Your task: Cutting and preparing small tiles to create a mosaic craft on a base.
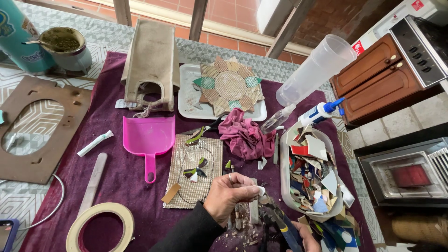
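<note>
- Hands at 6 o'clock in the head view: left hand point(232, 192) curled nearly closed, fingertips pinching a small pale tile piece point(254, 210) held upright; right hand point(305, 235) mostly cut off by the frame edge, closed round the handles of dark nippers point(275, 219).
- Tile piece sits just beside the nipper jaws, low over the purple cloth point(121, 186); whether the jaws already bite it cannot be told.
- Judgement: for a clean cut, keep the pinch firm and fingertips back from the jaws, and take a narrow bite at the tile's edge.
- Offcuts and dust point(238, 226) lie directly below the hands; working low should keep chips from scattering.
- At 3 o'clock of the hands: white tub point(285, 186) of mixed coloured shards.
- At 11 o'clock: mesh sheet point(198, 170) carrying a few glued pieces.
- Further toward 12 o'clock: crumpled pink rag point(245, 135), glue bottle point(319, 112), tray with sunflower mosaic point(229, 86).
- At 10 o'clock: pink dustpan point(148, 137).
- At 9 o'clock: tape roll point(100, 226).
</note>
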